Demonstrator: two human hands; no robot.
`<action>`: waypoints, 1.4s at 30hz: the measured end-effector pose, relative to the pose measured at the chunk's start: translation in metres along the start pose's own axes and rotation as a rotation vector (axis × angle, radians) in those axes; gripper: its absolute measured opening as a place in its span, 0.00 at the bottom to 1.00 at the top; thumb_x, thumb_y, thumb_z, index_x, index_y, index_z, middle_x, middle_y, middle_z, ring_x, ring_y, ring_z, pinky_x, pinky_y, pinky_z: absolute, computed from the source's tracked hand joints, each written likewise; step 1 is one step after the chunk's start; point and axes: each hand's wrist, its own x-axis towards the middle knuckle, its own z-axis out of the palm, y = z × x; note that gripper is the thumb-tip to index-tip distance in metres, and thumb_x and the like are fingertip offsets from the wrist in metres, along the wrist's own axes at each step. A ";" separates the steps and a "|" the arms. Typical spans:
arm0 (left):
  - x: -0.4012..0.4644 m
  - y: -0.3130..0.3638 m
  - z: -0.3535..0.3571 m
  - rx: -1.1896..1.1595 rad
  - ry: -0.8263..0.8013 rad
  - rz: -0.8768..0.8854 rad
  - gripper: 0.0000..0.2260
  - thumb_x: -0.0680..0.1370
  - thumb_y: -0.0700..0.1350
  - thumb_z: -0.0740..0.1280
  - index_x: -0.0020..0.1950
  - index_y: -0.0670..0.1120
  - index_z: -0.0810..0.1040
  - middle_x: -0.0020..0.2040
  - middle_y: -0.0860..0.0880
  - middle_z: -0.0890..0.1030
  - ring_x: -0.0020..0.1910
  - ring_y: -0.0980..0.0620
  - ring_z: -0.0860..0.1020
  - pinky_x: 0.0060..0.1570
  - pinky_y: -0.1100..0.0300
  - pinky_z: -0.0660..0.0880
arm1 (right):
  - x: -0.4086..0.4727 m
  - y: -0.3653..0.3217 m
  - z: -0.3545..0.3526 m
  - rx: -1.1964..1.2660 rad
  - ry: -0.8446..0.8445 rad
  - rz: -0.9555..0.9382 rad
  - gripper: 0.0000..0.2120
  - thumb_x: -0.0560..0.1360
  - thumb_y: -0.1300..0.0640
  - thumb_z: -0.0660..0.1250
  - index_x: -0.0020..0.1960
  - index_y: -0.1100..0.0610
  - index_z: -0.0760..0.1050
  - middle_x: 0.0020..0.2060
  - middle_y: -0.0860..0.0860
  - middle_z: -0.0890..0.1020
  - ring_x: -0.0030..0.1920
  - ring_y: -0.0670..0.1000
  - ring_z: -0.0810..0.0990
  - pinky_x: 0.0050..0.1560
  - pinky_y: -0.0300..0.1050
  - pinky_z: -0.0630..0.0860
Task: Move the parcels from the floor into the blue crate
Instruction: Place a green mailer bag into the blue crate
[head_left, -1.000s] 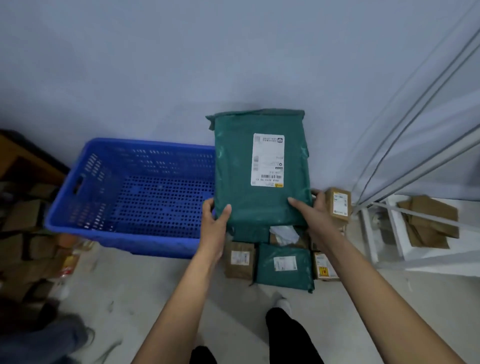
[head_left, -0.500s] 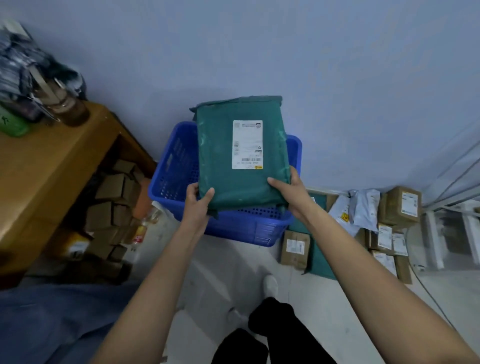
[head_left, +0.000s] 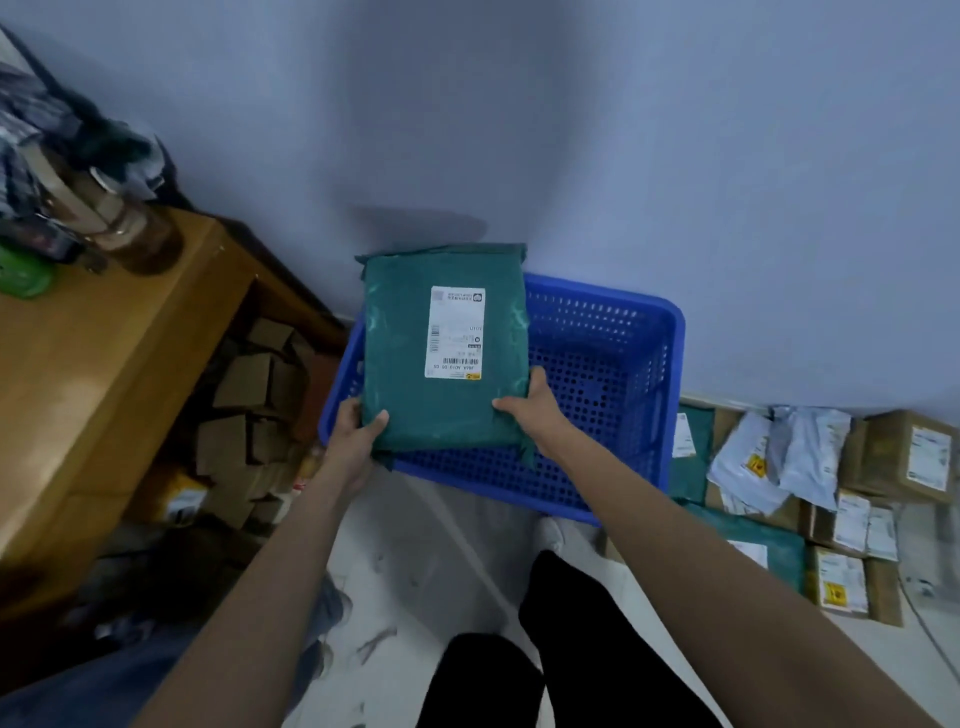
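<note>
The big parcel is dark green with a white label that has black marks and a bit of yellow. The crate is bright blue with rows of little holes. The boxes are brown, the wall pale blue, the worktop brown wood

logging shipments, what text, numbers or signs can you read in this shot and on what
White label on the green parcel: barcode and print, too small and blurred to read.
Yellow warning sign on a brown box label: no words legible.
Labels on the other floor parcels: too blurred to read.
</note>
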 end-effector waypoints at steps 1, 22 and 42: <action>0.012 -0.003 0.001 0.019 0.005 -0.023 0.08 0.80 0.36 0.61 0.56 0.45 0.66 0.60 0.43 0.72 0.51 0.46 0.75 0.37 0.47 0.75 | 0.013 0.002 0.002 -0.021 -0.005 0.011 0.22 0.74 0.64 0.70 0.60 0.56 0.61 0.60 0.57 0.74 0.59 0.57 0.76 0.60 0.56 0.77; 0.295 -0.126 -0.003 0.731 -0.212 -0.329 0.25 0.81 0.38 0.57 0.77 0.45 0.51 0.71 0.44 0.67 0.59 0.48 0.70 0.58 0.58 0.69 | 0.233 0.139 0.098 -0.118 0.228 0.275 0.22 0.72 0.69 0.69 0.59 0.59 0.62 0.53 0.54 0.73 0.51 0.51 0.74 0.51 0.42 0.75; 0.352 -0.179 0.013 0.950 0.020 -0.231 0.15 0.80 0.34 0.55 0.66 0.38 0.67 0.61 0.38 0.76 0.56 0.41 0.77 0.48 0.56 0.71 | 0.306 0.218 0.139 -0.313 0.329 0.243 0.22 0.72 0.68 0.68 0.63 0.62 0.65 0.58 0.57 0.74 0.56 0.55 0.75 0.52 0.43 0.75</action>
